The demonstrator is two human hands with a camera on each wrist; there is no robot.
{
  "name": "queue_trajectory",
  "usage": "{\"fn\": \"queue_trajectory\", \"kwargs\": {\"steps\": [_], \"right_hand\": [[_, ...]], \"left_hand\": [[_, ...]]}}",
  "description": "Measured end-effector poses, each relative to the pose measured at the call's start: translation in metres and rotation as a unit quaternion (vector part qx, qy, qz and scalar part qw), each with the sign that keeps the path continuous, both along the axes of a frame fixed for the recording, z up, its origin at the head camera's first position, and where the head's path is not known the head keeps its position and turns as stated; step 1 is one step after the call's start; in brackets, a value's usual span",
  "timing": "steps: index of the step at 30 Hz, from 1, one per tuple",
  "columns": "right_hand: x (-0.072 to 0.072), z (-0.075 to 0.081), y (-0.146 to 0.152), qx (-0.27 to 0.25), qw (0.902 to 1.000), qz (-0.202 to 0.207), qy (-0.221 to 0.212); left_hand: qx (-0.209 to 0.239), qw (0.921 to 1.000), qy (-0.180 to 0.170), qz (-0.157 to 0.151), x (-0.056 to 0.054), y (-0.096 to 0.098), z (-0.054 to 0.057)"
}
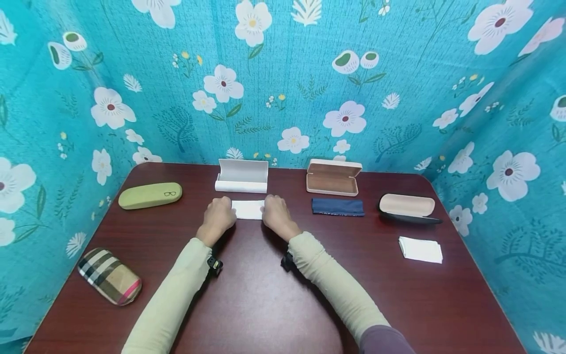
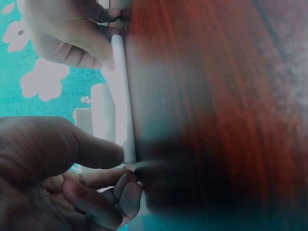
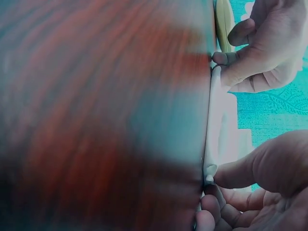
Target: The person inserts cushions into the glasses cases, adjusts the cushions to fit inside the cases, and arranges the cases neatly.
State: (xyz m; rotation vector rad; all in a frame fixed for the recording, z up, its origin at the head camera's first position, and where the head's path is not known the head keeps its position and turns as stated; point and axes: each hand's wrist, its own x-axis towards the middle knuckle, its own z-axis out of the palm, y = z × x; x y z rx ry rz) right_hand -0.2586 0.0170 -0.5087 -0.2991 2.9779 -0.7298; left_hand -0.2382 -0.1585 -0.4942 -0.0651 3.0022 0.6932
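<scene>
A folded white cloth [image 1: 247, 210] lies on the table just in front of an open white glasses case [image 1: 242, 186]. My left hand [image 1: 219, 218] pinches its left end between thumb and curled fingers; in the left wrist view the thumb [image 2: 98, 150] presses on top of the cloth [image 2: 126, 115]. The other end is pinched by my right hand [image 1: 277, 215], whose thumb [image 3: 236, 171] lies on the folded edge in the right wrist view. Between the two hands the cloth is flat and straight, close against the tabletop.
An open brown-lined case [image 1: 332, 183] stands behind a folded navy cloth [image 1: 338, 206]. Farther right are an open black case [image 1: 409, 209] and another white cloth [image 1: 421, 249]. At left lie a green case [image 1: 150, 195] and a plaid case [image 1: 109, 276]. A floral curtain [image 1: 283, 98] hangs behind the table.
</scene>
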Motion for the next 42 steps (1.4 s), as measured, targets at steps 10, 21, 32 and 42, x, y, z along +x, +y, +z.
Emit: {"fn": "queue_trajectory", "kwargs": {"steps": [10,21,32,42], "right_hand": [[0.005,0.004,-0.002,0.002,0.9997,-0.021,-0.016],[0.006,0.005,-0.011,0.002,0.9990,-0.030,-0.033],[0.008,0.007,-0.012,0.022,0.9991,-0.030,-0.022],[0.006,0.005,-0.011,0.017,0.9991,-0.020,-0.033]], "left_hand": [[-0.021,0.9997,0.012,0.009,0.005,0.007,0.001],[-0.052,0.9978,0.036,0.019,0.006,0.020,0.000],[-0.064,0.9962,0.056,0.021,0.005,0.025,0.000],[-0.057,0.9963,0.059,0.027,0.007,0.021,-0.007]]}}
